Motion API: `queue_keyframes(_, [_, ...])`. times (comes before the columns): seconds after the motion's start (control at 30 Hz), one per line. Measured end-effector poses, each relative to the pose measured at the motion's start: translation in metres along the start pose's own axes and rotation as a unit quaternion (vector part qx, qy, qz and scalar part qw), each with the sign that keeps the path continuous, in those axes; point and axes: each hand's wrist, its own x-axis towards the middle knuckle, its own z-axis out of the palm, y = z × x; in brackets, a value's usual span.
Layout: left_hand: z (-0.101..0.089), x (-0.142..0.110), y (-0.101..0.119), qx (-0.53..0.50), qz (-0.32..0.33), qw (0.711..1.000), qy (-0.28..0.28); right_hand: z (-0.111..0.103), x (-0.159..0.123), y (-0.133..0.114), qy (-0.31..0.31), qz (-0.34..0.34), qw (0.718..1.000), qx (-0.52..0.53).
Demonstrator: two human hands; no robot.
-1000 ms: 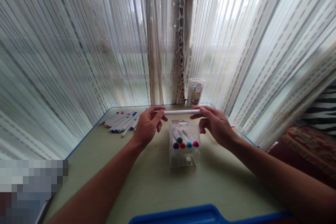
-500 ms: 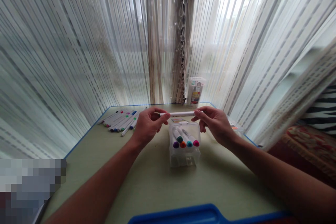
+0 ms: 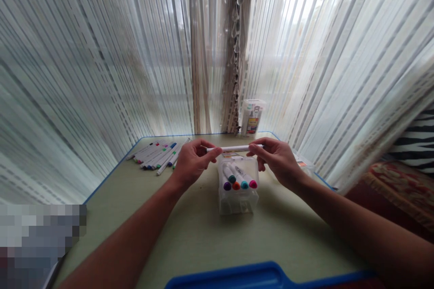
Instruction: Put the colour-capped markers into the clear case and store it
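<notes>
A white marker (image 3: 233, 148) is held level above the green table (image 3: 190, 235), one end pinched in my left hand (image 3: 191, 162) and the other in my right hand (image 3: 278, 159). Right below it lies a clear plastic box (image 3: 237, 201) holding several markers with purple, green, orange, teal and pink caps. Both hands hover just over the box's far end, neither touching it.
Several loose white markers (image 3: 158, 156) lie in a row at the table's far left. A small clear container (image 3: 251, 117) stands at the far edge by striped curtains (image 3: 101, 63). A blue tray edge (image 3: 237, 275) sits at the near side. Cushions (image 3: 400, 180) lie to the right.
Both hands moved slightly closer together along the marker and lowered a little toward the box; my right fingers went from loosely extended to a firm pinch.
</notes>
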Motion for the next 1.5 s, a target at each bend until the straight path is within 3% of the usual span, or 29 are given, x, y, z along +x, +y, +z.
queue_keyframes(0.77, [-0.0011, 0.0021, -0.0027, -0.083, -0.058, 0.995, -0.010, -0.0024, 0.0006, -0.0015, -0.008, 0.021, 0.999, 0.041])
queue_keyframes(1.5, [-0.0027, 0.0018, 0.0001, -0.128, -0.054, 0.990, -0.006, -0.0025, 0.0026, 0.0009, 0.004, 0.028, 0.999, 0.032])
